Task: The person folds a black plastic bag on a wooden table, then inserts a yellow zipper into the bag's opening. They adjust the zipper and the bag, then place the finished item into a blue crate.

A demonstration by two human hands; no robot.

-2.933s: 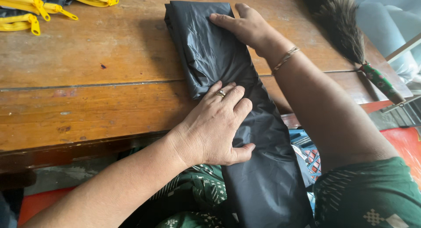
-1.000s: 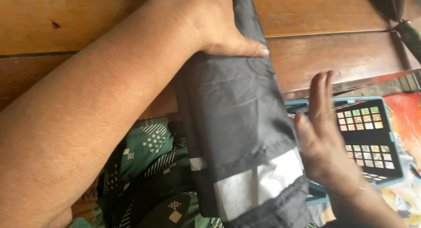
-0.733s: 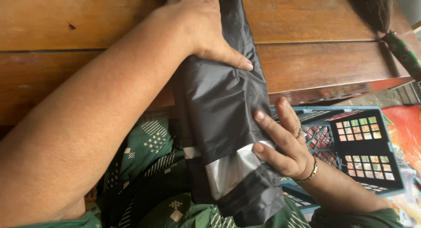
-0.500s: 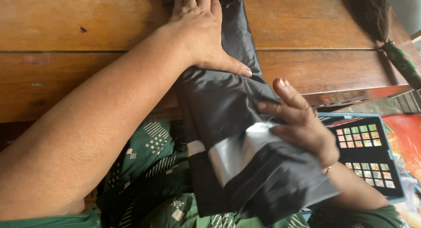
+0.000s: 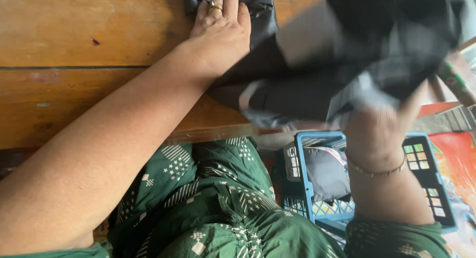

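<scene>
A black garment (image 5: 317,84) with a light grey band lies across the wooden table (image 5: 84,55). My left hand (image 5: 220,32), a ring on one finger, presses flat on the garment's upper part on the table. My right hand (image 5: 382,124), with a thin bracelet at the wrist, grips the garment's lower end and holds it raised over the table edge, blurred by motion. The fingers of that hand are partly hidden by the cloth.
A blue plastic crate (image 5: 317,183) with folded clothes stands on the floor to the right of my lap. My green patterned clothing (image 5: 218,208) fills the lower middle. A dark brush with a green handle (image 5: 453,79) lies at the table's right end.
My right hand took hold of the garment's hanging lower end and swung it up over the table edge. My left hand stayed pressed on the upper part.
</scene>
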